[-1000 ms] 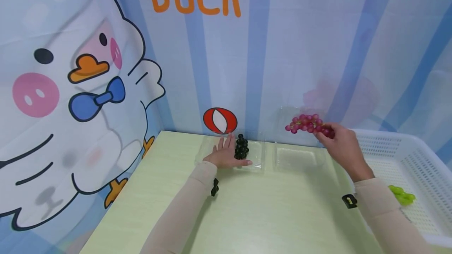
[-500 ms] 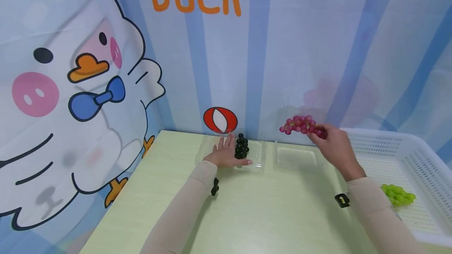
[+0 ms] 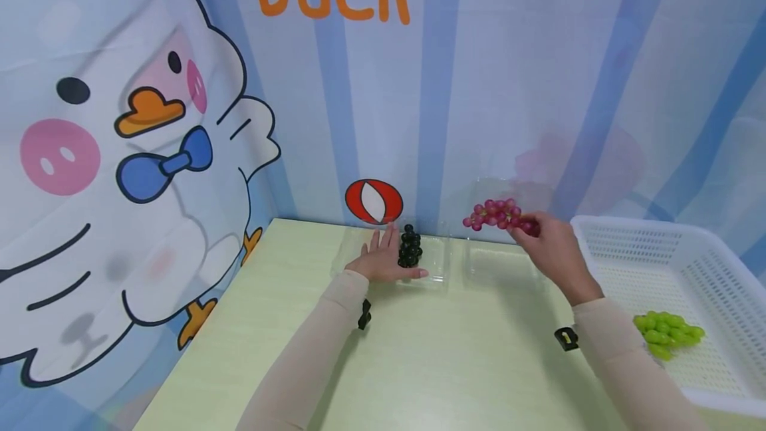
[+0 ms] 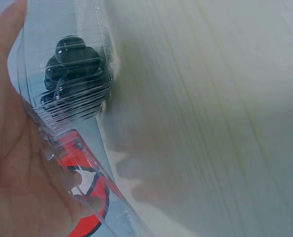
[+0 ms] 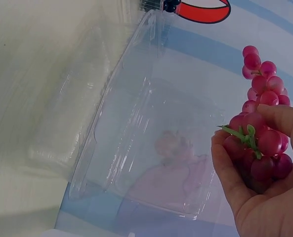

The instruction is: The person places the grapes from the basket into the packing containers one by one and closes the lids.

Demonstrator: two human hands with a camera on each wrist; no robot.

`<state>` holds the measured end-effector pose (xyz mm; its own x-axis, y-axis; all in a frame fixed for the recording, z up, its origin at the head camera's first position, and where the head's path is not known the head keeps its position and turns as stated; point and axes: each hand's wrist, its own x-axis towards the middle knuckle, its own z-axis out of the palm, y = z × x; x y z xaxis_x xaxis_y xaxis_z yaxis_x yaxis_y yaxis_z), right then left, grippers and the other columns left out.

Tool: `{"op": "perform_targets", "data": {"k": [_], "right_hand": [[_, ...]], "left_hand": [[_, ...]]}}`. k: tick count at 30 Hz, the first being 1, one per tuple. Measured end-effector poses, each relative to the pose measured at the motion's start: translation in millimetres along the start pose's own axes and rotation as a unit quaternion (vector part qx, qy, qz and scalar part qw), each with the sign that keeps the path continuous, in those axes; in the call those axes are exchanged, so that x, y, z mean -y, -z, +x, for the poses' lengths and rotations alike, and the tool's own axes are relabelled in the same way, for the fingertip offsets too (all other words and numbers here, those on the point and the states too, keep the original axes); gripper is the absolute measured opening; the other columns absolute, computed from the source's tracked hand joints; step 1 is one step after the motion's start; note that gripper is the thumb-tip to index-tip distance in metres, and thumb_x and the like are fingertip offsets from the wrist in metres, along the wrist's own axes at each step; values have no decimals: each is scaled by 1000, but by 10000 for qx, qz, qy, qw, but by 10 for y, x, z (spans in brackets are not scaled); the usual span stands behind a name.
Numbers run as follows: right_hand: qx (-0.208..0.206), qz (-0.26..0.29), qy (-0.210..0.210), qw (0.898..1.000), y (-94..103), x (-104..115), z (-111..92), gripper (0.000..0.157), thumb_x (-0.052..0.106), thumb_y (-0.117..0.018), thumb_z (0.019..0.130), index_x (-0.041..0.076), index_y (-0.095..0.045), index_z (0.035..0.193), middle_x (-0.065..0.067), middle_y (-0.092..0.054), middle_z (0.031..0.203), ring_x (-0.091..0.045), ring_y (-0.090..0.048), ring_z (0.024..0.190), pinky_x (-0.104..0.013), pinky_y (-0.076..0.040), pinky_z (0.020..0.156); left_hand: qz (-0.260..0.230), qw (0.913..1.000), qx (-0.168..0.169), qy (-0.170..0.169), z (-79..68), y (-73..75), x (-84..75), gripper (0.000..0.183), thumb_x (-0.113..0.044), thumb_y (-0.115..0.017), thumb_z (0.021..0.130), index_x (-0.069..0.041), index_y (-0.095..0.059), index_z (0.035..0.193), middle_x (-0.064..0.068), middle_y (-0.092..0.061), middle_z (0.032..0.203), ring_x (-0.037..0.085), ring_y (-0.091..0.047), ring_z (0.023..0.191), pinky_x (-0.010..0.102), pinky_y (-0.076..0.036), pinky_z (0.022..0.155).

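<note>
My left hand (image 3: 383, 261) rests with straight, spread fingers against a clear plastic clamshell box (image 3: 435, 265). A bunch of black grapes (image 3: 409, 246) lies in that box, seen through its ribbed wall in the left wrist view. My right hand (image 3: 553, 248) pinches a bunch of red grapes (image 3: 493, 213) by its stem end, with the green stem (image 5: 250, 138) showing between thumb and fingers. The bunch hangs in the air over a second clear clamshell box (image 3: 503, 265), whose lid (image 5: 161, 148) stands up against the backdrop. Nothing lies inside this second box.
A white perforated basket (image 3: 652, 231) stands at the right edge of the table (image 3: 455, 364), partly behind the right forearm. Green grapes (image 3: 667, 332) lie in it. A printed fabric backdrop (image 3: 383, 85) rises right behind the boxes.
My right hand has moved left with the red grapes, from beside the basket to above the second box. More of the green grapes shows now. My left hand has stayed put.
</note>
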<state>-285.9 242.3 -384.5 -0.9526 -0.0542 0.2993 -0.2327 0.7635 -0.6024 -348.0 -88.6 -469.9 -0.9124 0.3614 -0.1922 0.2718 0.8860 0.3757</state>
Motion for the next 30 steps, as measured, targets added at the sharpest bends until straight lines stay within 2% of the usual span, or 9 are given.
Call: {"op": "perform_targets", "data": {"k": [9,21,30], "right_hand": [[107,1,-35,9999,-126,50,27,45,28,-62,100,-9,-64,125,-22,-71,103,-29,-66,86,-35,-55,71],[309,-70,-215,9993,-262,114,54,47,29,-62,100,-10,-64,126,-21,-72,103,-28,-66,85,-40,-54,73],[430,-275,-337,9981,-382,184,81,39,31,-63,97,-5,-70,110,-13,-72,88,-20,-59,67,-32,-46,58]], "left_hand": [[38,10000,30,21,-2,5,1,129,-88,-52,79,-11,9,163,6,13,171,38,9,156,62,-7,123],[15,10000,5,1,7,12,3,128,-87,-53,80,-11,7,164,6,13,171,39,9,156,62,-7,123],[-12,10000,43,7,25,-5,19,129,-88,-53,79,-11,7,164,6,14,171,39,9,156,62,-7,123]]}}
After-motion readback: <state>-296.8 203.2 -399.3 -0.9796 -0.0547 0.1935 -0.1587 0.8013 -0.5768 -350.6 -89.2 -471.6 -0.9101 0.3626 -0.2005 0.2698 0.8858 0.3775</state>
